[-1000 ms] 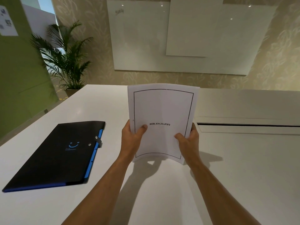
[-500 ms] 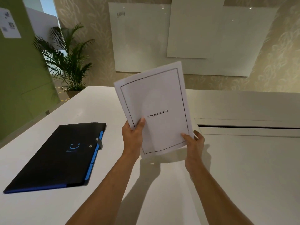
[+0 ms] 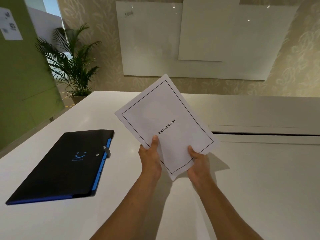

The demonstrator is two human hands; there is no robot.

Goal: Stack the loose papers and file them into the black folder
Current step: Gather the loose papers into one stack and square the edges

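Both hands — left hand and right hand — are gripping the papers mid-frame, tilting them leftward, apparently toward the closed black folder lying lower left on the table.

The top paper reads "BIBLIOGRAPHY" inside a black border. The folder bears a blue smile mark; its small text is unreadable.
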